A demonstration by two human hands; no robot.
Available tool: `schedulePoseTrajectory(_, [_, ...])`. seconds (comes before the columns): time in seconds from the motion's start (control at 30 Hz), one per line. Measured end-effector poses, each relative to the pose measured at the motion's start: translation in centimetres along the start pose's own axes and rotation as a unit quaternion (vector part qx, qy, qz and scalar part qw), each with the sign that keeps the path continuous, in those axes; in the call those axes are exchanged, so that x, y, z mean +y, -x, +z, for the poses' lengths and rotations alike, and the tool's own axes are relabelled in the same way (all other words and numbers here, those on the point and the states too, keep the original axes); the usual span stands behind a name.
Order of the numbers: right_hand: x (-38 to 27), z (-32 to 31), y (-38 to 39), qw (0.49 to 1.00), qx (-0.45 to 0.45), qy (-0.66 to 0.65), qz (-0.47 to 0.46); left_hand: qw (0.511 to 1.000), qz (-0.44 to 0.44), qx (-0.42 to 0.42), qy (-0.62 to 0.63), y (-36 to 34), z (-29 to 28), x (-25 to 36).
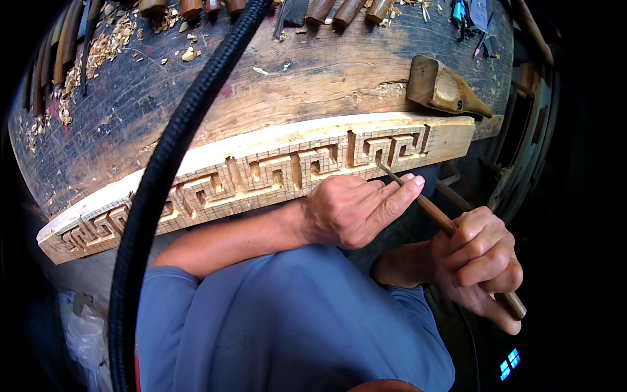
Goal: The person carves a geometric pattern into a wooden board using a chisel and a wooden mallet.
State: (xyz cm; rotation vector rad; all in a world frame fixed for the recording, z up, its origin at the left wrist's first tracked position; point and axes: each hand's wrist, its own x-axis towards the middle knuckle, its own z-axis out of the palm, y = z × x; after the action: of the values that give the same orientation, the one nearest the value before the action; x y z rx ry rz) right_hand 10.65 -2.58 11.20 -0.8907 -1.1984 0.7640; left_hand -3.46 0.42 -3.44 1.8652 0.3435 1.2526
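Left hand (356, 210) pinches chisel (436, 215) by its shank, presumably steering the tip; right hand (480, 255) wraps its handle, likely for thrust. Carved board (282, 166) lies along near edge of bench (313, 75), seemingly for reach.

The surface (294, 85) is old wood, dark gray and scratched on the left and light brown in the middle. It has some red marks. A long, pale board (261, 157) with square, twisty shapes cut into it sits along the near edge. A wooden mallet (434, 81) lies just behind the board, near its right end. Long tools (68, 49) lie side by side at the far left. Curly wood shavings (108, 49) are spread next to them. More wooden handles (321, 10) poke in along the far edge. A small, bright blue thing (459, 12) is at the far right.
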Motion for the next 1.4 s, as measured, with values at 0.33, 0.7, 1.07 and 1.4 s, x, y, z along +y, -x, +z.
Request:
schedulePoseTrajectory(0.33, [0.3, 0.3, -0.2, 1.0, 0.012, 0.007, 0.013, 1.0, -0.009, 0.015, 0.0, -0.3, 0.0, 0.2])
schedulePoseTrajectory(0.7, [0.9, 0.0, -1.8, 0.999, -0.004, 0.008, 0.052, 1.0, -0.019, -0.006, -0.014, -0.1, -0.2, 0.2])
schedulePoseTrajectory(1.07, [1.7, 0.5, -3.1, 0.996, 0.028, 0.039, 0.074, 0.998, -0.051, -0.033, -0.012, 0.3, 0.1, 0.5])
schedulePoseTrajectory(1.4, [2.1, 1.7, -0.9, 0.997, 0.002, 0.072, -0.017, 0.999, -0.031, -0.007, -0.026, 0.2, 0.0, 0.2])
